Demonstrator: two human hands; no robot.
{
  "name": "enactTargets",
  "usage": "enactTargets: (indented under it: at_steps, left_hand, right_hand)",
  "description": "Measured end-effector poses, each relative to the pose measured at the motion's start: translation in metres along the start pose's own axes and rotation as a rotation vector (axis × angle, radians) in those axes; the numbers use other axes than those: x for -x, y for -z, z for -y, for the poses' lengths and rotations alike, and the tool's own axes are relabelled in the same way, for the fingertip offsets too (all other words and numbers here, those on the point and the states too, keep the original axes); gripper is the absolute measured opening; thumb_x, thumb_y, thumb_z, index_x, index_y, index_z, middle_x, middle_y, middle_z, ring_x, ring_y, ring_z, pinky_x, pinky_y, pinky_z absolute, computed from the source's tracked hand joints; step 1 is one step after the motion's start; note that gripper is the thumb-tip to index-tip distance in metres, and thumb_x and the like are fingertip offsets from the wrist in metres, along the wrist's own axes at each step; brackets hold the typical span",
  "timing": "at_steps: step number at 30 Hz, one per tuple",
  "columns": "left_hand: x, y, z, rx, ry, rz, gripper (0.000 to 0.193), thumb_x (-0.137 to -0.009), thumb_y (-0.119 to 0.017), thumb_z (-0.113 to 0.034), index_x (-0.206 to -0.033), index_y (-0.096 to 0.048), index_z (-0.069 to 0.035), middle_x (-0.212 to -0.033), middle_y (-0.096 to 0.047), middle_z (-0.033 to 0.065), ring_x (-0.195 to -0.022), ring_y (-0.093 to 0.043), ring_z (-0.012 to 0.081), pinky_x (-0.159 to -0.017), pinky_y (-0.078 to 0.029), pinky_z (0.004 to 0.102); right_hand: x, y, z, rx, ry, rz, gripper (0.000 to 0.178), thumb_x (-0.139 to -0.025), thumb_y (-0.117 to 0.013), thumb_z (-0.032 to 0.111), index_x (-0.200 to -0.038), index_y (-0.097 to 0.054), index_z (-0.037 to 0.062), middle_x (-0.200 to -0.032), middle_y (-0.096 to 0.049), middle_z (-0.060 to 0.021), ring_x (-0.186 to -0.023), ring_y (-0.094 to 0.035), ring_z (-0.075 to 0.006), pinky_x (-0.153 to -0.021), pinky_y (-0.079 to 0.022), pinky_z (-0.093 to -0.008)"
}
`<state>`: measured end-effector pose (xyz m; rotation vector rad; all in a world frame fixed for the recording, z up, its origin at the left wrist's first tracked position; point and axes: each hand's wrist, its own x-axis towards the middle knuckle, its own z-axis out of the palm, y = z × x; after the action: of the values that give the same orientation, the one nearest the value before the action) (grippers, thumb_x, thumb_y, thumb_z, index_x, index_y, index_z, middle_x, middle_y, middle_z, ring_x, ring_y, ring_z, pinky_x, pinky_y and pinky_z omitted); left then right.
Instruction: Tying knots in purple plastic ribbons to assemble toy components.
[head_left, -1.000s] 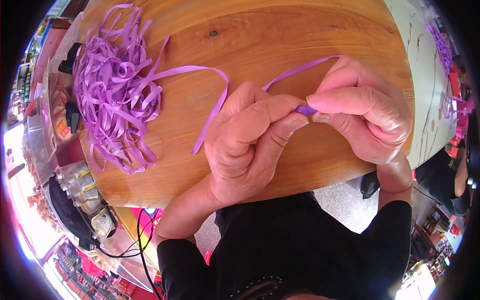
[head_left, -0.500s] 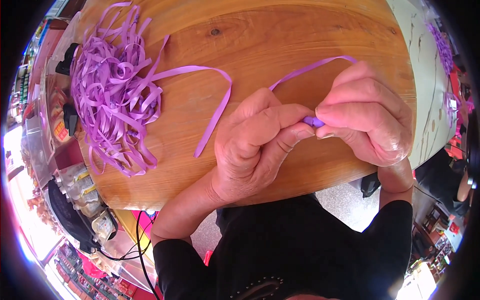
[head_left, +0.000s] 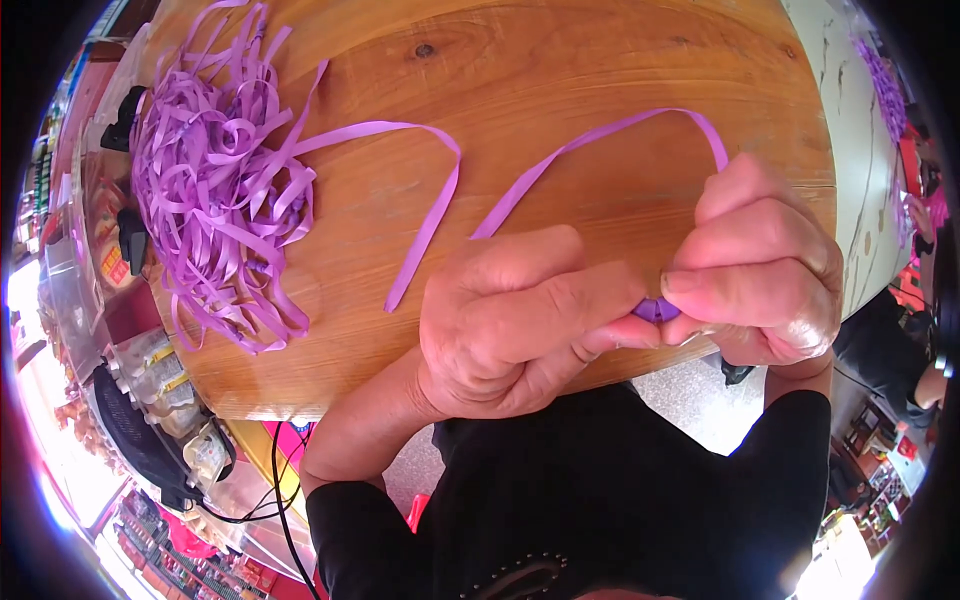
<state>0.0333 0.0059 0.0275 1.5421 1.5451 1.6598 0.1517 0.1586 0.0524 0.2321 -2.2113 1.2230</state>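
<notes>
A small purple plastic buckle [head_left: 656, 310] is pinched between my two hands over the table's near edge. Thumb and forefinger of my left hand [head_left: 520, 325] close on its left end. My right hand [head_left: 765, 275] grips the right end the same way, its other fingers curled. From the right hand a purple ribbon [head_left: 610, 130] arches away and comes back down behind my left hand, where its end is hidden. Further left lies a big tangled heap of purple lanyards [head_left: 215, 185] with small buckles among them. One loose strap [head_left: 440, 205] trails from the heap toward my left hand.
The wooden table [head_left: 560, 60] has a curved edge close to my body. A white marbled surface [head_left: 855, 150] adjoins it on the right. Bagged goods [head_left: 160, 380] and a black cable [head_left: 280, 500] sit off the left edge. Another person [head_left: 890, 350] is at the far right.
Both hands have come nearer to my body and slightly right, carrying the buckle with them. More of the arched ribbon shows. The view has shifted a little; the heap still lies at the left.
</notes>
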Motion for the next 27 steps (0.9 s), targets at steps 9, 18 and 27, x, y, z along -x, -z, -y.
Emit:
enactTargets:
  at_steps: [9,18,27]
  left_hand:
    - [0.0,-0.002,-0.005,0.199,0.153,0.022,0.011,-0.076,-0.07,-0.006,-0.085,-0.066,-0.003,-0.065,-0.056,0.0065,-0.051,-0.051,0.0169,-0.045,-0.039,0.0266]
    - [0.002,0.004,-0.009,0.376,0.379,0.079,0.011,-0.076,-0.068,0.0,-0.085,-0.062,0.003,-0.072,-0.062,0.0108,-0.062,-0.057,0.0147,-0.054,-0.042,0.0249]
    - [0.004,-0.005,-0.001,0.596,0.371,-0.046,0.01,-0.083,-0.062,-0.002,-0.092,-0.061,0.002,-0.08,-0.062,0.008,-0.07,-0.055,0.0117,-0.064,-0.043,0.0233]
  right_hand:
    - [0.001,0.009,-0.004,0.035,0.101,0.14,0.038,-0.057,-0.079,0.007,-0.089,-0.059,0.0052,-0.074,-0.056,-0.0046,-0.055,-0.046,-0.0151,-0.044,-0.034,-0.0248]
    - [0.003,0.007,-0.01,0.197,0.3,0.196,0.034,-0.061,-0.078,0.008,-0.089,-0.058,0.0011,-0.074,-0.054,-0.0075,-0.054,-0.046,-0.0149,-0.042,-0.033,-0.0259]
    - [-0.008,0.004,-0.018,-0.108,0.019,0.158,0.029,-0.063,-0.076,0.008,-0.087,-0.062,0.0012,-0.077,-0.06,-0.0064,-0.06,-0.054,-0.0151,-0.052,-0.039,-0.0258]
